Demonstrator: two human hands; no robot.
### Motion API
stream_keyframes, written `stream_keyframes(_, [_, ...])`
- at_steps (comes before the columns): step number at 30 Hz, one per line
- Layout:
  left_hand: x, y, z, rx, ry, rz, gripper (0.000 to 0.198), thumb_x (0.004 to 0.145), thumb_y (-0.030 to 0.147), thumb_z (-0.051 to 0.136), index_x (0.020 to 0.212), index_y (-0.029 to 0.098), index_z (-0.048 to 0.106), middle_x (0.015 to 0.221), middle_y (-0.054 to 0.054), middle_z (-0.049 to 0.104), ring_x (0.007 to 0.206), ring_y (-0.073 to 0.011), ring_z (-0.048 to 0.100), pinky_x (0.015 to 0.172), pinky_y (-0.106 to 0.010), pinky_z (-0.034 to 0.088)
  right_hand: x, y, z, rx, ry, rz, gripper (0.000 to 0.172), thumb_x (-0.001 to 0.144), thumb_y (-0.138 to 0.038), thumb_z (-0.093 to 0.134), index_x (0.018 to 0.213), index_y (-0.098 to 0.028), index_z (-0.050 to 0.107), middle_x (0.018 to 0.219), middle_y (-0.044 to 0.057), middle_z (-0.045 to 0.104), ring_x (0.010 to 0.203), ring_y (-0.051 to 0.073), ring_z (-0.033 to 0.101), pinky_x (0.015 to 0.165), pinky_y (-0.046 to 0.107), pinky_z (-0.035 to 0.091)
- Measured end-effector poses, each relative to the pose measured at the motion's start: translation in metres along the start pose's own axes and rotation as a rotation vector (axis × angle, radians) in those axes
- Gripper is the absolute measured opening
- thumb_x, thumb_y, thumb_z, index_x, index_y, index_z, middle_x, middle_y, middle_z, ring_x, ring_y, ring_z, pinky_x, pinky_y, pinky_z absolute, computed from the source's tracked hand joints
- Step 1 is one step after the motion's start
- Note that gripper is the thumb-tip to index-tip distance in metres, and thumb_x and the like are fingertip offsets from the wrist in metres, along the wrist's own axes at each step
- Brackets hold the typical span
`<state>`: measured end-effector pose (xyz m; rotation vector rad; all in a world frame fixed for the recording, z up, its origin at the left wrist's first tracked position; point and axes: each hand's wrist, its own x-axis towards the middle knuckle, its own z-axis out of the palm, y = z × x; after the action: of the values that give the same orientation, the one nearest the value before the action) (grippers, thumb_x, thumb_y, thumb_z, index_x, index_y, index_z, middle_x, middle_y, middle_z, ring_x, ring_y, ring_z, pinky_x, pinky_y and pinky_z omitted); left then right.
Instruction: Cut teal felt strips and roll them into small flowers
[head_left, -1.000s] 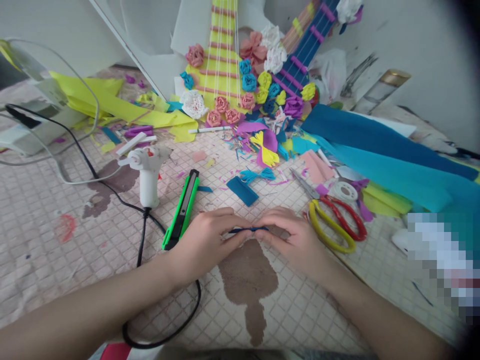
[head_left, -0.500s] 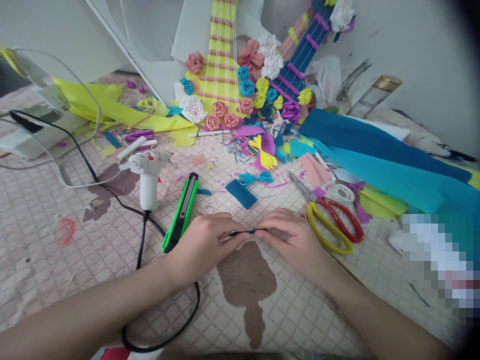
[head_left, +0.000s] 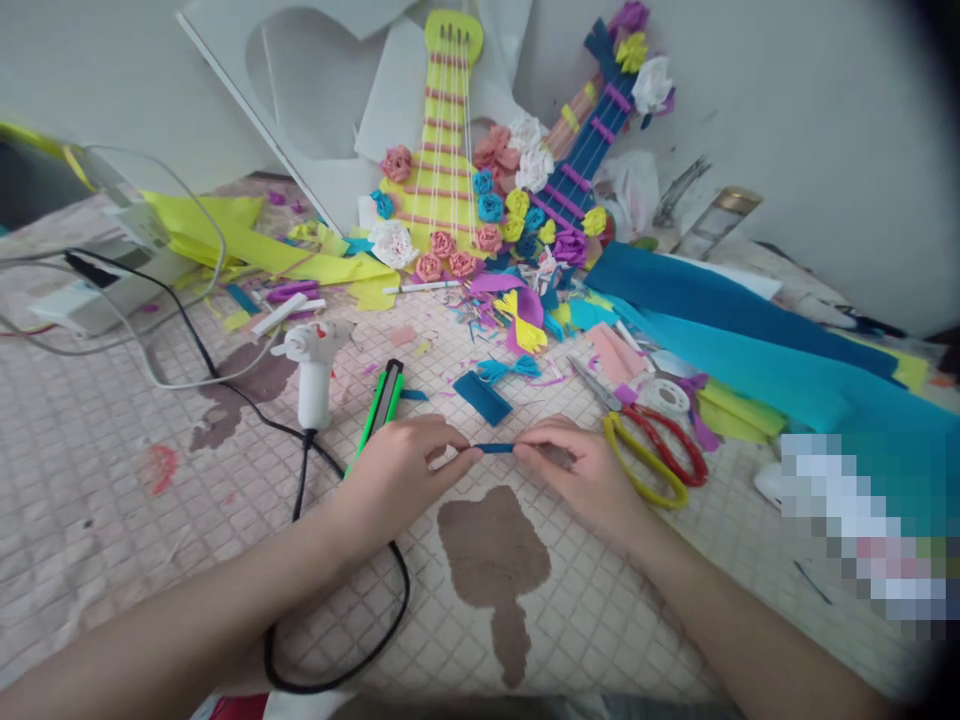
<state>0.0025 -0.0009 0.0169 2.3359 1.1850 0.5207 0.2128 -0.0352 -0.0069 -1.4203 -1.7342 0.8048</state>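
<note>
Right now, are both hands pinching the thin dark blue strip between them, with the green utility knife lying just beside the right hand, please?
Not quite: the head view shows the green utility knife beside the left hand, not the right hand. The red and yellow scissors are what lie by the right hand. Both hands do pinch the dark blue strip between them.

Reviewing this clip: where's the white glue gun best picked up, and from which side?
Grip the glue gun by its handle, from above on the near side: it lies on the mat with the handle pointing toward the person, barrel crosswise at the far end. The black cord trails from the handle's base.
</note>
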Motion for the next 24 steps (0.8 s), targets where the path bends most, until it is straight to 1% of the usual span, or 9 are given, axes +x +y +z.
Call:
stream_keyframes(2, [0.0,-0.002,-0.007,0.19,0.072,-0.048,0.022,0.086,0.033,0.051,0.079,0.017,0.064,0.078,-0.002,0.064,0.068,-0.0154,0.06,0.057,-0.025,0.041,0.002,0.0,0.0,0.038,0.04,0.09,0.009,0.08,-0.025,0.062,0.077,-0.019,0.068,0.076,0.002,0.067,0.073,0.016,0.058,0.069,0.029,0.045])
stream_keyframes(4, [0.0,-0.004,-0.016,0.398,0.127,-0.135,0.025,0.086,0.038,0.048,0.081,0.017,0.061,0.082,-0.004,0.064,0.07,-0.0202,0.062,0.053,-0.027,0.04,0.004,-0.004,0.002,0.084,0.076,0.174,0.011,0.079,-0.028,0.061,0.076,-0.019,0.067,0.075,0.001,0.066,0.068,0.014,0.057,0.064,0.027,0.044])
stream_keyframes(5, [0.001,-0.005,-0.02,0.479,0.13,-0.179,0.027,0.086,0.04,0.046,0.081,0.017,0.06,0.083,-0.005,0.064,0.069,-0.0221,0.063,0.051,-0.028,0.04,0.006,-0.006,0.003,0.109,0.082,0.213,0.013,0.078,-0.03,0.061,0.075,-0.019,0.067,0.071,0.0,0.065,0.066,0.013,0.056,0.062,0.026,0.043])
stream_keyframes(7, [0.001,-0.007,-0.028,0.574,0.077,-0.259,0.03,0.085,0.043,0.044,0.08,0.017,0.059,0.083,-0.007,0.065,0.069,-0.0252,0.064,0.05,-0.03,0.042,0.011,-0.014,0.007,0.188,0.043,0.322,0.015,0.078,-0.032,0.061,0.072,-0.018,0.065,0.062,-0.002,0.061,0.058,0.011,0.055,0.054,0.023,0.041])
stream_keyframes(10, [0.002,-0.01,-0.038,0.604,-0.05,-0.355,0.032,0.084,0.043,0.044,0.08,0.016,0.06,0.082,-0.01,0.066,0.07,-0.0298,0.065,0.053,-0.035,0.047,0.021,-0.028,0.018,0.312,-0.067,0.481,0.017,0.079,-0.031,0.058,0.07,-0.017,0.062,0.055,-0.003,0.057,0.044,0.008,0.053,0.038,0.019,0.032])
stream_keyframes(13, [0.001,-0.013,-0.043,0.597,-0.125,-0.391,0.035,0.083,0.045,0.045,0.083,0.015,0.063,0.084,-0.014,0.068,0.076,-0.0345,0.066,0.058,-0.04,0.05,0.035,-0.038,0.033,0.348,-0.128,0.522,0.014,0.079,-0.025,0.057,0.07,-0.016,0.061,0.059,-0.001,0.061,0.041,0.008,0.055,0.032,0.018,0.03])
stream_keyframes(16, [-0.001,-0.017,-0.043,0.601,-0.109,-0.39,0.039,0.082,0.045,0.046,0.082,0.012,0.066,0.082,-0.018,0.068,0.076,-0.037,0.066,0.059,-0.042,0.051,0.048,-0.04,0.047,0.357,-0.171,0.547,0.013,0.078,-0.018,0.056,0.066,-0.015,0.059,0.056,-0.001,0.062,0.039,0.008,0.055,0.031,0.016,0.033])
stream_keyframes(18, [-0.003,-0.02,-0.041,0.59,-0.085,-0.371,0.039,0.081,0.043,0.047,0.08,0.01,0.068,0.08,-0.02,0.068,0.073,-0.0369,0.066,0.058,-0.041,0.05,0.054,-0.039,0.054,0.354,-0.181,0.562,0.013,0.079,-0.016,0.055,0.066,-0.015,0.058,0.054,-0.001,0.062,0.037,0.007,0.055,0.03,0.015,0.033])
stream_keyframes(24, [0.001,-0.026,-0.038,0.537,-0.038,-0.364,0.03,0.077,0.037,0.051,0.078,0.013,0.069,0.073,-0.016,0.068,0.07,-0.0313,0.066,0.057,-0.035,0.049,0.064,-0.035,0.064,0.347,-0.174,0.589,0.01,0.079,-0.013,0.056,0.07,-0.014,0.059,0.05,-0.002,0.062,0.033,0.006,0.053,0.029,0.014,0.033])
